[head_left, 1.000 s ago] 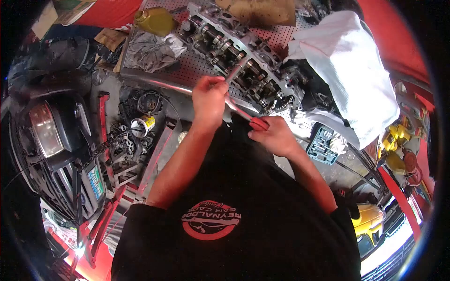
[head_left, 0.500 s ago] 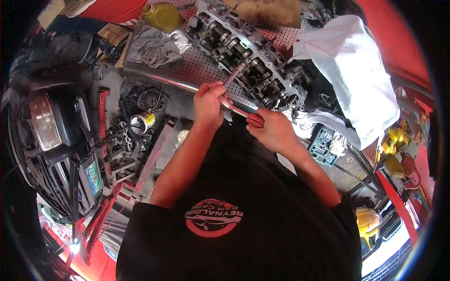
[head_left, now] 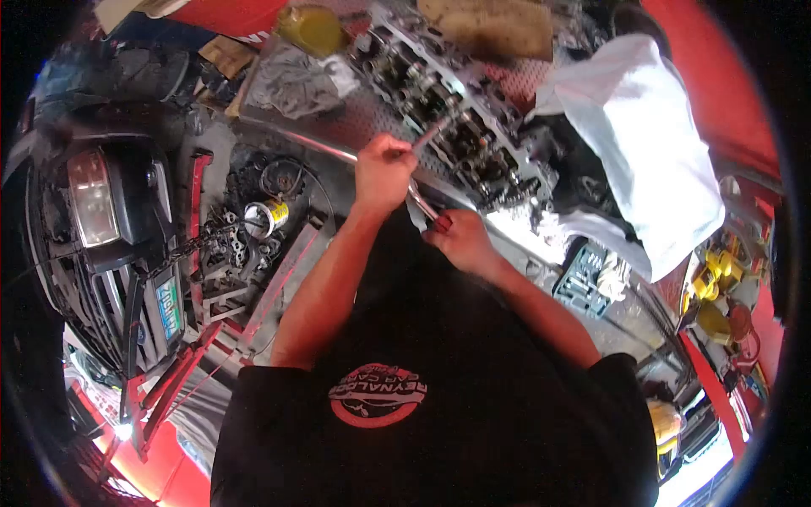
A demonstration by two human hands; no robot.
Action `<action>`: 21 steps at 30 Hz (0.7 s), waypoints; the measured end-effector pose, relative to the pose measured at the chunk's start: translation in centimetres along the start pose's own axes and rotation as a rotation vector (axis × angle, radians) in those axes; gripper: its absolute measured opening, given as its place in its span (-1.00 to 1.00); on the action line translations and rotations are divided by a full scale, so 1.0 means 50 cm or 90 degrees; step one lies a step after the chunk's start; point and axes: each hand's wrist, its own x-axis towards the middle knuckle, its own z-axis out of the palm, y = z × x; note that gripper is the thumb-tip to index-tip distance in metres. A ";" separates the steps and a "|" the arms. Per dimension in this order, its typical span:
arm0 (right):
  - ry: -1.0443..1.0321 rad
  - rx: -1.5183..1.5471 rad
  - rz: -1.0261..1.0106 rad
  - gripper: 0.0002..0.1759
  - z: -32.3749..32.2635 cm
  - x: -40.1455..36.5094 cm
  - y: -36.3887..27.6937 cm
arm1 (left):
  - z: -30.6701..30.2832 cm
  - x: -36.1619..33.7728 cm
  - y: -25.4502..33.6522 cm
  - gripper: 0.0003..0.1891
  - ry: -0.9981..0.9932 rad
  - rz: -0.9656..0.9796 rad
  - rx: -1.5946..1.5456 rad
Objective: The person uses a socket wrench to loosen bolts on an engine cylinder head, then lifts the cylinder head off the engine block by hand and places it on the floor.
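My left hand (head_left: 382, 177) is closed around the head end of a ratchet wrench (head_left: 420, 201), where it meets a long extension bar (head_left: 433, 133). The bar slants up and away to the top of an engine cylinder head (head_left: 422, 95) with exposed camshafts. Its far tip reaches among the camshaft parts; what it sits on is too small to tell. Lower and to the right, my right hand (head_left: 466, 247) grips the wrench's red handle (head_left: 441, 223), fingers wrapped round it.
The cylinder head lies on a perforated metal table with a shiny edge bar (head_left: 317, 146). Nearby are a grey cloth (head_left: 291, 86), a yellow-green jug (head_left: 311, 32), cardboard (head_left: 490, 29), a white cover (head_left: 638, 135) and a socket set case (head_left: 583, 283). A vehicle front (head_left: 122, 203) stands left.
My right hand has swung the red handle left and closer to my body. My left hand stays at the wrench head, and the view has shifted slightly.
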 end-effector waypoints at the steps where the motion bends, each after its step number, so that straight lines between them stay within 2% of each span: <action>1: -0.023 0.003 0.035 -0.59 -0.011 0.003 -0.012 | -0.001 0.008 0.009 -0.87 0.004 -0.027 -0.059; 2: -0.051 0.010 0.079 -0.58 -0.017 -0.004 -0.023 | -0.001 0.004 0.011 -0.87 0.004 -0.064 -0.118; 4: -0.060 -0.093 0.038 -0.56 -0.062 -0.010 -0.061 | -0.007 -0.016 0.026 -0.85 0.010 -0.113 -0.228; 7: -0.076 -0.190 0.020 -0.54 -0.110 0.006 -0.107 | -0.018 -0.015 0.030 -0.85 0.094 -0.075 -0.238; 11: -0.035 -0.212 0.003 -0.57 -0.085 0.063 -0.110 | -0.036 0.039 0.023 -0.85 0.114 -0.050 -0.192; 15: 0.015 -0.151 0.048 -0.59 -0.069 0.098 -0.125 | -0.046 0.091 0.026 -0.86 0.081 -0.046 -0.158; 18: 0.073 -0.183 0.067 -0.64 -0.044 0.077 -0.173 | -0.077 0.111 0.007 -0.85 0.026 -0.075 -0.244; 21: 0.148 -0.290 0.065 -0.70 -0.063 0.082 -0.250 | -0.093 0.115 0.066 -0.84 0.001 -0.289 -0.444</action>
